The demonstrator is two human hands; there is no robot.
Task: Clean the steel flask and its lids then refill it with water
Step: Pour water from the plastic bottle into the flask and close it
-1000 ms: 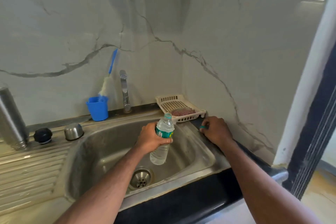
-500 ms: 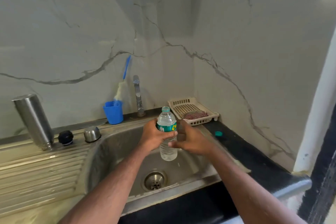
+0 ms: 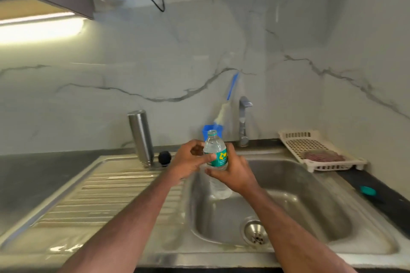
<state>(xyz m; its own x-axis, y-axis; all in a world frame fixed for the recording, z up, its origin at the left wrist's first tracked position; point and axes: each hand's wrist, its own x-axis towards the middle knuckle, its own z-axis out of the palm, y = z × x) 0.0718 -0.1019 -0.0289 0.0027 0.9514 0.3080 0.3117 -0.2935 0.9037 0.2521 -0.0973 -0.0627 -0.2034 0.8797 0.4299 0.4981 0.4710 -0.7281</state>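
Sink [image 3: 332, 186] lies under both hands. Flask [image 3: 141, 137] stands upright, well left of them, uncapped. Bottle [image 3: 216, 157], cap off, is gripped by left hand [image 3: 188, 159] and right hand [image 3: 233, 175] together. Risk: squeezing thin plastic spurts water; missing the narrow flask mouth wets the drainboard.

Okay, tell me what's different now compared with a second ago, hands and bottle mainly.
The right hand left the teal cap on the black counter, came across and now grips the clear plastic water bottle together with the left hand. The bottle stays uncapped and upright over the steel sink. The steel flask, round black lid and blue cup have not moved.
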